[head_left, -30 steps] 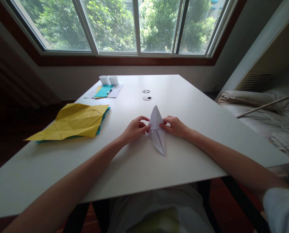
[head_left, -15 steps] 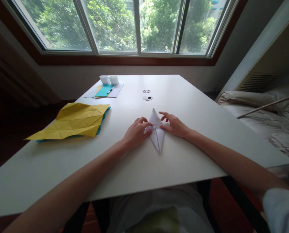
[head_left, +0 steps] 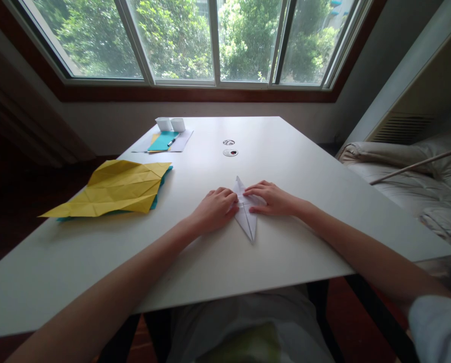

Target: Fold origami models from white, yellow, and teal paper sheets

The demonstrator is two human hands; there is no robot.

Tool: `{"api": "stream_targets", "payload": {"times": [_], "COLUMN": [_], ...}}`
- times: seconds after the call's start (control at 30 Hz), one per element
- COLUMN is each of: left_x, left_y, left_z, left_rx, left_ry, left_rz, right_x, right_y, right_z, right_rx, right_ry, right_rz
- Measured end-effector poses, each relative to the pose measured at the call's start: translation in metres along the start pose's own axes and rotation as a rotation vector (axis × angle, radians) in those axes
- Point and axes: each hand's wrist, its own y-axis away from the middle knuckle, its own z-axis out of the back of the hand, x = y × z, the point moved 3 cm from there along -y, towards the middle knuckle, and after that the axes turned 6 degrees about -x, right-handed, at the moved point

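Pressing flat on the white folded paper (head_left: 247,214) at frame centre, left hand (head_left: 214,209) and right hand (head_left: 271,197) flank it equally on the table (head_left: 304,166); fingers extended, not gripping. Paper's long axis runs toward the lower frame edge.

Daylight enters through the far window (head_left: 214,43) and brightens the white counter (head_left: 286,161). Room edges stay dim. Wide-angle distortion bends the frame edges. Focus is sharp; shadows are soft.

both arms stretched forward, left hand (head_left: 215,207) and right hand (head_left: 271,197) palms down, fingers flat, fingertips close together
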Motion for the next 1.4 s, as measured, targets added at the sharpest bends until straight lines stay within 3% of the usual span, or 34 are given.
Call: {"api": "stream_targets", "payload": {"times": [0.33, 0.6, 0.83, 1.13, 1.4], "left_x": [-0.010, -0.011, -0.016, -0.001, 0.014], "left_y": [0.011, 0.012, 0.012, 0.001, 0.001], "left_z": [0.002, 0.001, 0.005, -0.001, -0.002], "left_rx": [0.103, 0.113, 0.152, 0.089, 0.184], "left_ry": [-0.020, 0.042, 0.110, 0.185, 0.139], "left_rz": [0.068, 0.016, -0.076, 0.004, 0.027], "right_x": [0.010, 0.003, -0.009, -0.009, -0.009], "right_y": [0.006, 0.003, 0.000, 0.002, 0.003], "right_z": [0.003, 0.008, -0.001, 0.001, 0.001], "right_rx": [0.173, 0.105, -0.013, 0.001, 0.053], "right_ry": [0.026, -0.008, 0.108, 0.077, 0.060], "right_rz": [-0.052, -0.037, -0.096, -0.052, -0.089]}}
